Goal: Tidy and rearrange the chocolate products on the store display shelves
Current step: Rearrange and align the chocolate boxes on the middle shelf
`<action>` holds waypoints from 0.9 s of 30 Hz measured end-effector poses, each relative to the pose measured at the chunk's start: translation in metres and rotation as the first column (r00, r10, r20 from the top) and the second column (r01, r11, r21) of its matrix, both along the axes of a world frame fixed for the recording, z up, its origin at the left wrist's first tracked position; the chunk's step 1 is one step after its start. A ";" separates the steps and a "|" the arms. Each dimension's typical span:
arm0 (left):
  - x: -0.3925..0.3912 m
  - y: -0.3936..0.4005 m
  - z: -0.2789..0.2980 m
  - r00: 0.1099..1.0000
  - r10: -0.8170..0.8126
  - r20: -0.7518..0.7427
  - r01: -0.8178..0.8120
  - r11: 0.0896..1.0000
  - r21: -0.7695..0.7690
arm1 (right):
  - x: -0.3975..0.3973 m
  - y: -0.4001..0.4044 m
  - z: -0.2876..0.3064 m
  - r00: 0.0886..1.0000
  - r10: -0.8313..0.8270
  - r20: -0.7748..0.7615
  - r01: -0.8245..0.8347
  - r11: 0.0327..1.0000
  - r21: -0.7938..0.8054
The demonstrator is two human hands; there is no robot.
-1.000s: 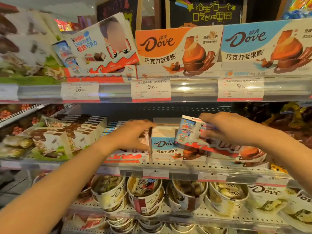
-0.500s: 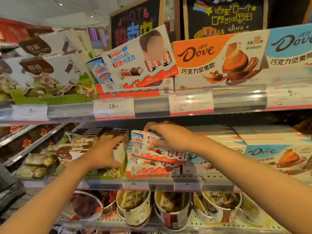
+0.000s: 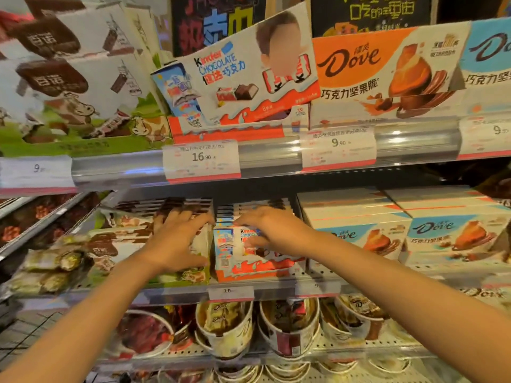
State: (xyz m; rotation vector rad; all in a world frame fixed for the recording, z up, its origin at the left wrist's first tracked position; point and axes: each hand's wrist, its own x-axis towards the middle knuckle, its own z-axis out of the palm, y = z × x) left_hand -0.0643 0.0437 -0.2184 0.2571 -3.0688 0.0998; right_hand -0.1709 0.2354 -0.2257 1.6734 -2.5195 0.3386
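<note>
Both hands on the middle shelf (image 3: pixel 177 293). Right hand (image 3: pixel 272 230) lies on top of the Kinder box (image 3: pixel 235 255) at the front of its stack, fingers curled over the upper edge and pressing down on the printed face — reads as a grip on the box. Box sits in its red-orange tray, white/blue print, "Kinder CHOCOLATE" partly readable under the fingers. Price tag (image 3: pixel 231 291) below it shows "16".

Left hand (image 3: pixel 177 239) rests with spread, fairly straight fingers on the cow-print chocolate box (image 3: pixel 110 252) just left of the Kinder stack; thumb along its right side. Not closed round anything.

Right of the Kinder stack: blue Dove boxes (image 3: pixel 453 236), "Dove" logo plus Chinese text 巧克力坚果脆.

Top shelf: large Kinder display card (image 3: pixel 237 76) — "Kinder CHOCOLATE", Chinese line under it, tilted left. Beside it an orange Dove card (image 3: pixel 387 67), same 巧克力坚果脆 text. Tags on the upper rail: "16.90" (image 3: pixel 201 156) under Kinder, "9.90" (image 3: pixel 338 142) under Dove.

Bottom shelf: paper tubs (image 3: pixel 224 330) of wrapped Dove sweets, logo visible on a wrapper.

Behind the top shelf, chalkboard signs (image 3: pixel 215 20) with coloured Chinese lettering, only partly legible.
</note>
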 end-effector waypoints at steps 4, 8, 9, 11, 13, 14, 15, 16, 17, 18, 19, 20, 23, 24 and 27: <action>0.001 0.000 0.001 0.999 -0.040 0.022 0.040 0.999 -0.008 | 0.005 0.002 -0.015 0.983 -0.042 -0.178 0.036 0.999 -0.037; 0.002 -0.006 -0.001 0.996 -0.083 0.016 0.083 0.997 -0.003 | 0.000 0.001 -0.027 0.972 -0.086 -0.219 0.092 0.996 0.018; 0.003 -0.007 0.000 0.996 -0.086 0.003 0.086 0.996 0.007 | 0.000 0.001 -0.027 0.974 -0.079 -0.211 0.093 0.994 0.059; 0.000 -0.006 0.004 0.997 -0.072 -0.031 0.075 0.994 0.078 | 0.002 0.004 -0.021 0.987 -0.062 -0.151 0.075 0.994 0.079; -0.007 0.003 0.007 0.994 -0.090 -0.061 0.100 0.978 0.185 | 0.007 0.017 -0.014 0.994 -0.064 -0.093 0.060 0.997 -0.052; -0.011 0.011 0.007 0.989 -0.126 -0.082 0.141 0.967 0.212 | 0.009 0.027 -0.010 0.994 -0.068 -0.082 0.055 0.987 -0.152; -0.016 0.021 0.006 0.979 -0.170 -0.108 0.191 0.956 0.225 | 0.011 0.041 -0.004 0.994 -0.076 -0.078 0.055 0.969 -0.240; -0.020 0.031 0.006 0.968 -0.211 -0.137 0.239 0.941 0.238 | 0.011 0.055 0.001 0.993 -0.091 -0.075 0.064 0.950 -0.305; -0.025 0.044 0.006 0.955 -0.244 -0.171 0.282 0.924 0.259 | 0.010 0.071 0.007 0.991 -0.115 -0.073 0.083 0.935 -0.344; -0.030 0.056 0.006 0.940 -0.272 -0.204 0.323 0.904 0.282 | 0.006 0.087 0.012 0.987 -0.143 -0.069 0.108 0.923 -0.370; -0.036 0.069 0.006 0.923 -0.300 -0.241 0.365 0.880 0.303 | 0.000 0.103 0.016 0.984 -0.169 -0.057 0.134 0.911 -0.390; -0.043 0.084 0.006 0.903 -0.325 -0.282 0.408 0.856 0.318 | -0.008 0.121 0.020 0.980 -0.196 -0.030 0.167 0.901 -0.400; -0.065 0.127 0.005 0.869 -0.362 -0.338 0.474 0.808 0.352 | -0.041 0.178 0.025 0.962 -0.255 0.098 0.273 0.886 -0.376; -0.073 0.142 0.006 0.866 -0.372 -0.334 0.482 0.798 0.362 | -0.050 0.196 0.026 0.954 -0.259 0.152 0.298 0.884 -0.361; -0.091 0.182 0.007 0.854 -0.403 -0.330 0.505 0.793 0.341 | -0.075 0.243 0.030 0.938 -0.254 0.236 0.314 0.912 -0.263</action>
